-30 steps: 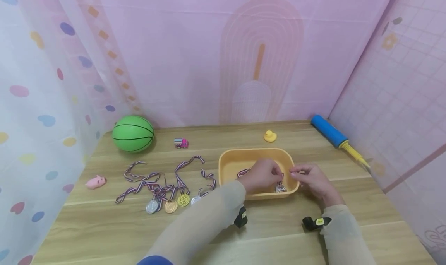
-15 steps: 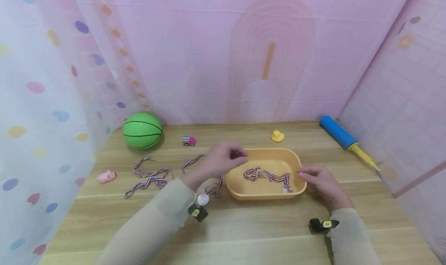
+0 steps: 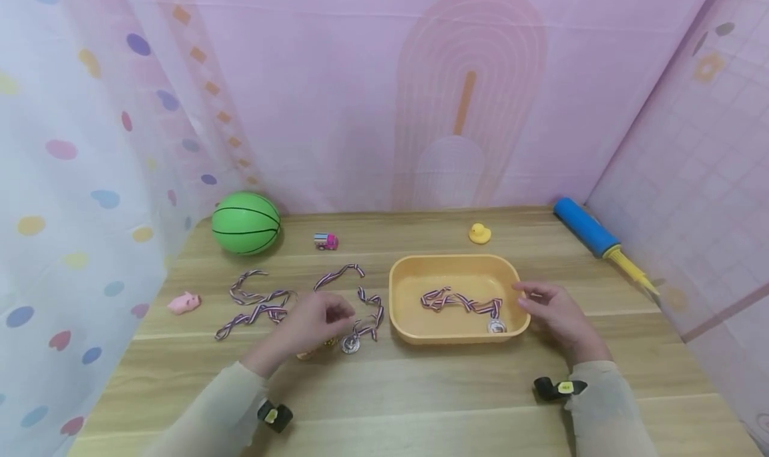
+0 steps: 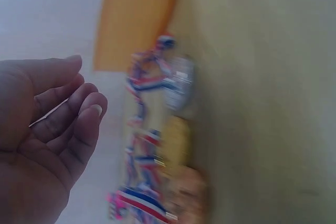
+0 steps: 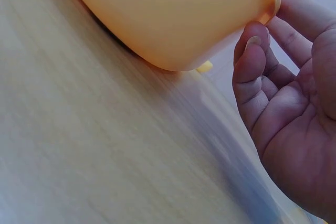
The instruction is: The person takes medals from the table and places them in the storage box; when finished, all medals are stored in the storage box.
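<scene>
My left hand [image 3: 309, 327] hovers over the medals on the table, fingers loosely curled with nothing between them. Just right of it lies a silver medal [image 3: 351, 343] on a striped ribbon [image 3: 375, 303]. The hand partly hides the other medals; the left wrist view, blurred, has a gold medal [image 4: 177, 142] and a bronze one [image 4: 186, 192]. A yellow-orange plastic basin [image 3: 456, 339] stands to the right, holding one silver medal [image 3: 496, 325] with its ribbon. At the basin's right end, my right hand [image 3: 559, 320] pinches the rim with its fingertips.
A green ball [image 3: 246, 223], a toy truck [image 3: 326, 241] and a yellow duck [image 3: 479, 233] line the back of the table. At left sits a pink toy pig [image 3: 183, 302]. A blue hand pump [image 3: 585, 227] lies at the back right, by the curtain.
My left hand has come out of the basin and moved left over the table's medals, leaving a silver medal in the basin. The right hand stays at the rim.
</scene>
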{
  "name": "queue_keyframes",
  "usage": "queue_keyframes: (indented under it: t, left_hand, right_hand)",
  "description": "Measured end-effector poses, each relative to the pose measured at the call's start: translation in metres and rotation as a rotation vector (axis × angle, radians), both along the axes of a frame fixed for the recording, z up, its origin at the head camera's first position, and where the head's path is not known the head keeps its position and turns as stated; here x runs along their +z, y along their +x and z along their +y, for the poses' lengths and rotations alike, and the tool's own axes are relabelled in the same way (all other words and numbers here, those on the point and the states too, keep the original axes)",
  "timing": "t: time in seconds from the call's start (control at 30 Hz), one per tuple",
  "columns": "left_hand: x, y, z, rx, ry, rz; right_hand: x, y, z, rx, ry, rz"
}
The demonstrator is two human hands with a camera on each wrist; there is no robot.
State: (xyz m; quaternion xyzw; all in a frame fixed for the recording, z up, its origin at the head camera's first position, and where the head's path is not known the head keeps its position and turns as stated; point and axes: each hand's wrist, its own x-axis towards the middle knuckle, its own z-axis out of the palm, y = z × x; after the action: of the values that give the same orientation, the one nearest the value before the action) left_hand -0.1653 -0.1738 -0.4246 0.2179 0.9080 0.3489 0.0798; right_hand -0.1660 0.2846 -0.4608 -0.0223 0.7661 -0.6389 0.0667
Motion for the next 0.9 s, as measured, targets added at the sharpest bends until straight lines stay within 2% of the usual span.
queue_keyframes:
  t: [0.13,0.3,0.43,0.53,0.7,0.9]
  left_hand:
    - [-0.019,0.005,-0.008,0.003,-0.023,0.013]
    - [-0.031,0.005,-0.009,0.000,-0.043,0.013]
    - [-0.033,0.005,-0.005,-0.019,-0.068,0.012]
    - [-0.034,0.006,-0.002,-0.037,-0.089,0.027]
    - [-0.033,0.006,0.001,-0.029,-0.142,0.054]
    - [-0.032,0.007,0.002,-0.057,-0.179,0.056]
  right_hand:
    - [0.001,-0.002,-0.001,0.001,0.028,0.013]
    - [0.001,-0.001,0.000,-0.004,0.052,0.006]
    - [0.001,0.003,0.000,-0.002,0.077,-0.005]
    - [0.001,0.005,0.000,0.002,0.085,0.017]
    - [0.000,0.004,-0.002,0.025,0.010,0.087]
    - [-0.002,0.004,-0.001,0.032,-0.046,0.097]
